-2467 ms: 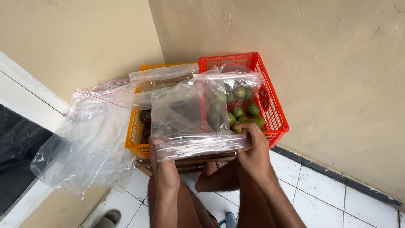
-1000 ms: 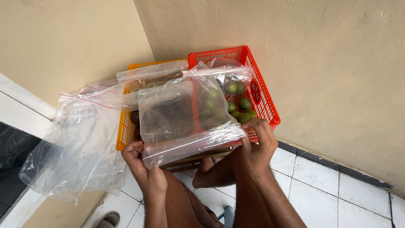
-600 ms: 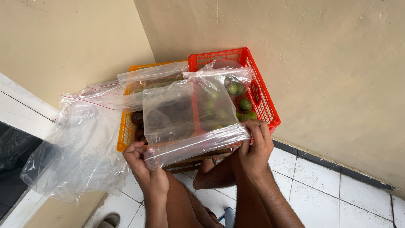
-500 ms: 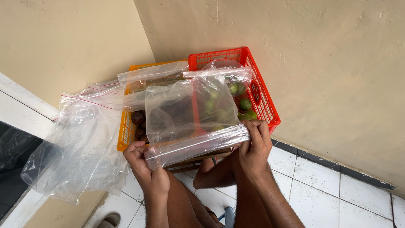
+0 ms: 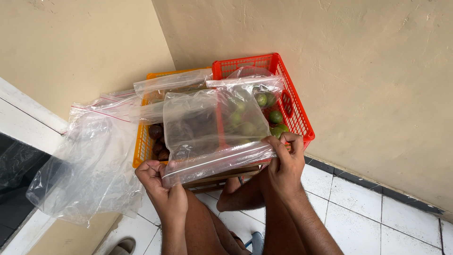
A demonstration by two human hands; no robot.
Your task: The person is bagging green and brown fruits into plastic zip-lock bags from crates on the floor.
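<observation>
1. Pinching its zip edge at lower centre, the left hand (image 5: 160, 184) and right hand (image 5: 285, 163) hold a clear plastic zip bag (image 5: 212, 127) taut.
2. Behind it, small green round fruits (image 5: 276, 116) are seen in a red plastic basket (image 5: 295, 108).
3. Dark fruits (image 5: 156, 132), possibly passionfruit, lie in an orange plastic basket (image 5: 140, 151).

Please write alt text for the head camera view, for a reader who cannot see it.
A left hand and a right hand hold a clear zip bag by its strip ends, above a red basket of green fruits and an orange basket of dark fruits.
</observation>
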